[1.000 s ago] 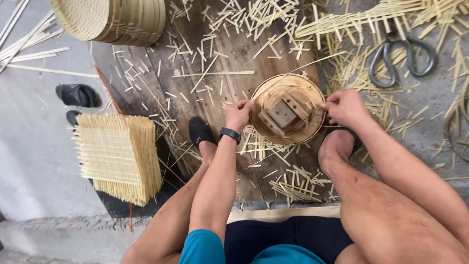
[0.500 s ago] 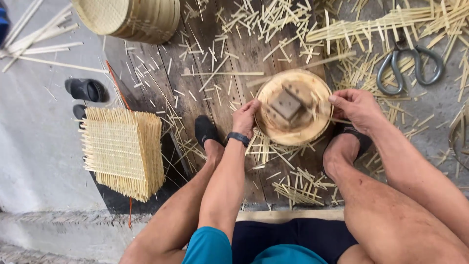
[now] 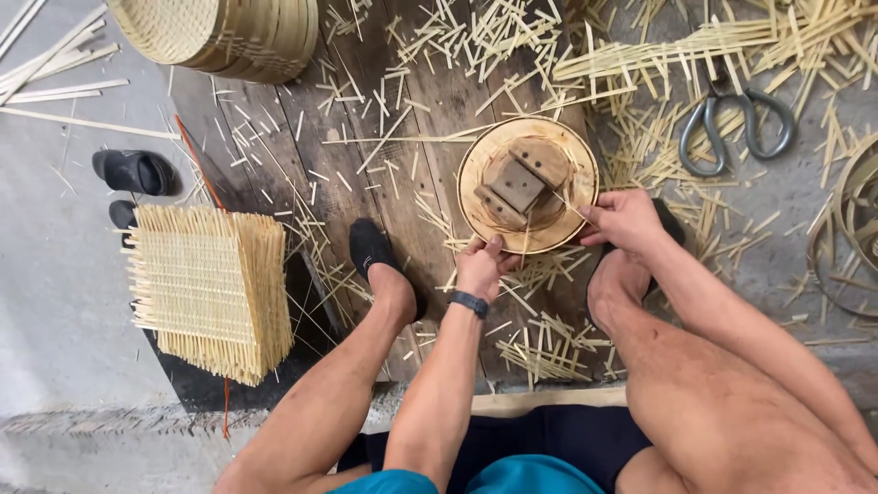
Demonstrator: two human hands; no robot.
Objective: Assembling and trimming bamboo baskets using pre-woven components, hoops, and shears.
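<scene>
A pale tan round bamboo tray held brown wooden blocks at centre frame. At left, straw-yellow woven mats showed a fine lattice pattern. Grey-handled scissors lay upper right; the sandals at left appeared black.

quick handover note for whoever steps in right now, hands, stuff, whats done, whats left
Left hand: grips the near rim of the round bamboo tray, watch on the wrist.
Right hand: fingers pinch the tray's right rim.
The tray lies on the dark wooden board, a block of wood pieces in its middle.
Nearby: scissors to the upper right, stack of square woven mats on the left, stack of round trays top left, cut bamboo slivers all over.
Done: the tray looks shaped. Left: cannot tell how much of the rim is finished.
</scene>
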